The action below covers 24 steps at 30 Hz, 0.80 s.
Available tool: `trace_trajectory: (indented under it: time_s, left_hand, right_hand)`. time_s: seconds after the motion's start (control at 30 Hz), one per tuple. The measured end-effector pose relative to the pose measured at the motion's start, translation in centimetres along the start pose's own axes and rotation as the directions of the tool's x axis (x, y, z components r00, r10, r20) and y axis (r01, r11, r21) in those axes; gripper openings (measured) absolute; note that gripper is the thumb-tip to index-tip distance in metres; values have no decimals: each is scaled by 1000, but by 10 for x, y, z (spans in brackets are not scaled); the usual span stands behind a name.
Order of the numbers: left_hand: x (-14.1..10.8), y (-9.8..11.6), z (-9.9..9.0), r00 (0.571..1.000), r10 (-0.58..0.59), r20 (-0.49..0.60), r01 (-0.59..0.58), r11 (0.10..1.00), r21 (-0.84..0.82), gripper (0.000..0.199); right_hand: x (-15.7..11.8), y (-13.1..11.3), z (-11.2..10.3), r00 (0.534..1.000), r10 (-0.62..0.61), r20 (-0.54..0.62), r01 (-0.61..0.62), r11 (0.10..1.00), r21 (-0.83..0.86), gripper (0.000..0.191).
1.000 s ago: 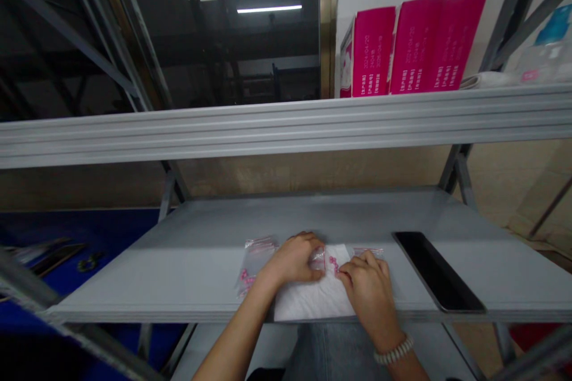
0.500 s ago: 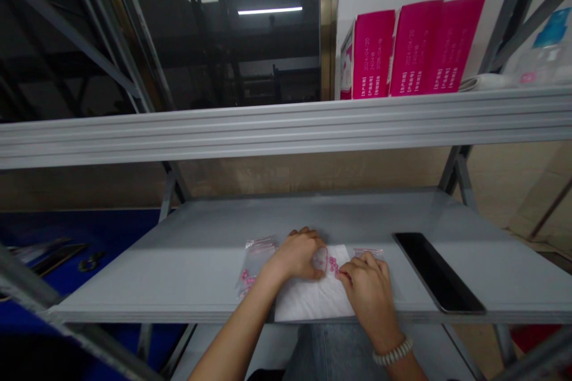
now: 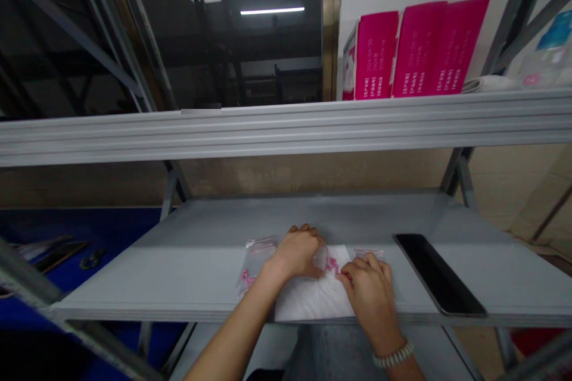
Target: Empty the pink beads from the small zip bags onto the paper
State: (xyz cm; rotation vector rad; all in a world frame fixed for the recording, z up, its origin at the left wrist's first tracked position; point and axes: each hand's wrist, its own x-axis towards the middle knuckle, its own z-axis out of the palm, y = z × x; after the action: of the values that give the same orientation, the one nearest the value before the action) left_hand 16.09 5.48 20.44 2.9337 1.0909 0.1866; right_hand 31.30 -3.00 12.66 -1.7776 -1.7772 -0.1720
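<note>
My left hand (image 3: 300,252) curls around a small clear zip bag (image 3: 320,258) with a reddish edge, lying on a white cloth or tissue (image 3: 313,300). Just right of the bag is a cluster of small pink beads (image 3: 332,264). The fingers of my right hand (image 3: 367,280) are pinched together at the lower right of these beads; what is between the fingertips is too small to make out. Partly behind my left forearm lies another clear zip bag (image 3: 259,256) with pink beads inside. A further clear bag (image 3: 370,252) shows partly behind my right hand.
A black phone-like slab (image 3: 438,274) lies on the grey shelf (image 3: 170,274) to the right. Above runs a metal shelf edge (image 3: 250,134) carrying pink boxes (image 3: 420,50) and a blue-topped bottle (image 3: 552,50). At the left is a lower blue surface (image 3: 129,232).
The loose pink beads by my right fingertips have shifted slightly. Both hands stay in nearly the same place, and the whole view has moved a little.
</note>
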Motion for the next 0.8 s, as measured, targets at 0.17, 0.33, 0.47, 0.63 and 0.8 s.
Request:
trace_trajectory:
  time_s: [0.17,0.33,0.47,0.63,0.8]
  left_hand:
    - [-31,18,10,958,-163,-237,136,982,-128,50]
    - [-50,65,48,692,-443,-570,79,831,-551,45]
    - [-56,88,69,653,-580,-487,66,685,-726,72]
    - [-61,85,58,730,-641,-236,-48,296,-954,37]
    - [-59,75,48,747,-658,-98,-48,94,-994,24]
  right_hand:
    - [-5,1,4,954,242,-179,-136,878,459,24]
    - [-11,-19,-10,948,266,173,-269,383,884,40]
    - [-12,-28,-23,924,221,311,-360,235,903,24]
    - [-13,-17,-30,929,199,312,-353,227,907,26]
    - [-14,-16,-38,938,135,320,-347,309,886,29]
